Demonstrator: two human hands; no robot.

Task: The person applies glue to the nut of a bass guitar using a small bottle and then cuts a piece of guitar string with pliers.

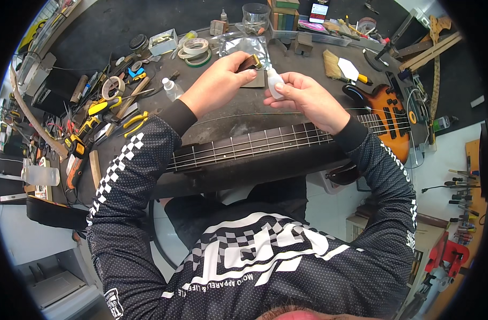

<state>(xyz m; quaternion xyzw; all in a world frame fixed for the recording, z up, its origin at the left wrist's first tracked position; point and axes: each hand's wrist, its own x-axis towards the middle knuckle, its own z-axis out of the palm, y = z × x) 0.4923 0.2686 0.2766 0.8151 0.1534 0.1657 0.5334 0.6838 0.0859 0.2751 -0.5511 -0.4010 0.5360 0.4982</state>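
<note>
Above the bench, my left hand [217,81] grips a small dark brown block [248,64] with a yellowish end; its exact kind I cannot make out. My right hand [314,100] has its thumb and fingers around a small white squeeze bottle [276,85], tilted with its nozzle up towards the block. Whether nozzle and block touch is unclear. Below both hands lies a bass guitar, its dark fretted neck [254,143] running across the bench front and its sunburst body [389,125] at the right. A clear bottle with a white cap [171,88] stands beside my left wrist.
Tape rolls [195,50] and a silvery plastic bag [238,45] lie beyond my hands. Yellow pliers [135,124] and many tools crowd the left side. A wide brush [337,65] lies right of my hands, and a phone [318,10] stands at the back.
</note>
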